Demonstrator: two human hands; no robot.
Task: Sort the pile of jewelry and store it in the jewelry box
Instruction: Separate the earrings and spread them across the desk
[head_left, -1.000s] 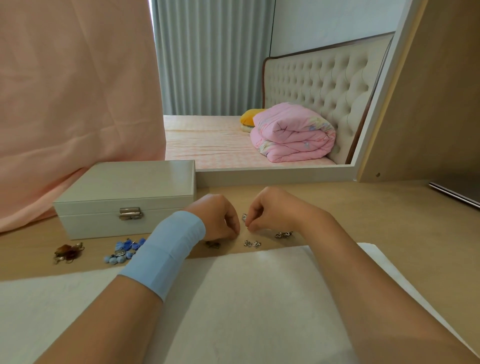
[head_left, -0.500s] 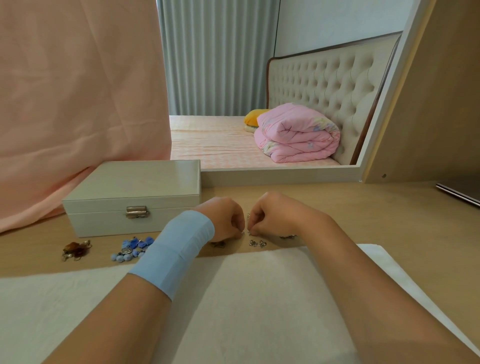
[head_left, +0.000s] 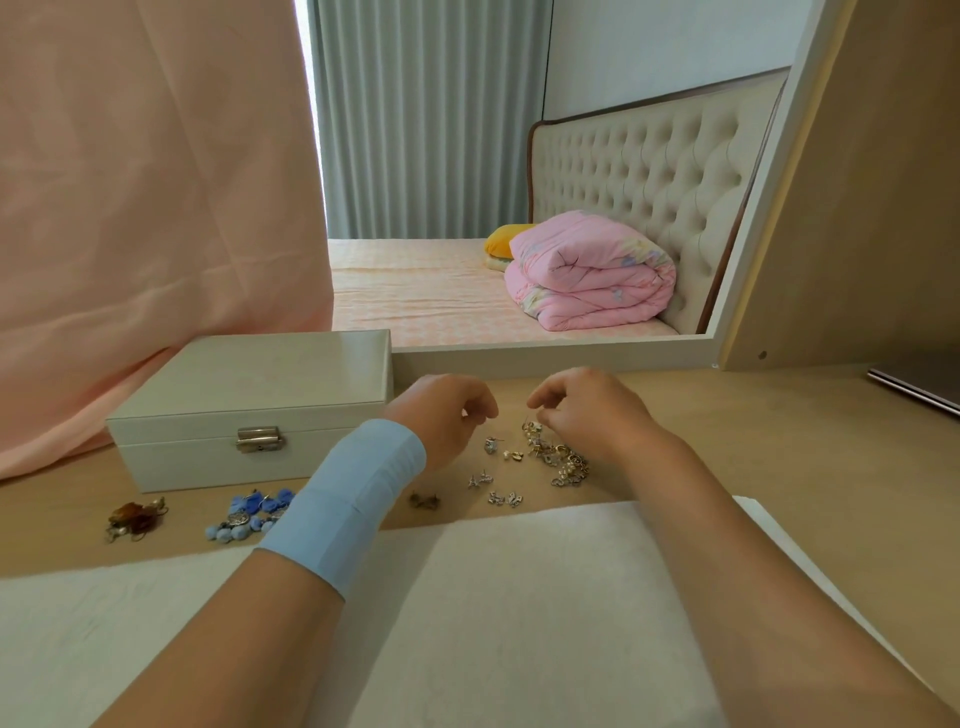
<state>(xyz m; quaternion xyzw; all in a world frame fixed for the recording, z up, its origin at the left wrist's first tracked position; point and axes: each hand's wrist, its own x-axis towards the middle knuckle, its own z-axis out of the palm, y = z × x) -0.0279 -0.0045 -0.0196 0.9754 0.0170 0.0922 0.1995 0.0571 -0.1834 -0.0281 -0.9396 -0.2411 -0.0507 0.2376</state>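
A closed white jewelry box with a metal clasp stands on the desk at the left. A tangled pile of gold and pearl jewelry lies under my right hand, whose thumb and forefinger pinch a thin earring hook at the top of the pile. My left hand, with a blue wristband, hovers just left of the pile, its fingertips curled together; nothing shows between them. Small silver earrings lie apart in front of the hands. Blue earrings and an amber piece lie in front of the box.
A white cloth covers the near part of the wooden desk. A mirror frame runs along the back, a pink curtain hangs at the left, and a laptop edge lies at the far right.
Both hands have lifted off the desk and moved apart, uncovering the jewelry pile and loose earrings beneath them. The view has tilted slightly.
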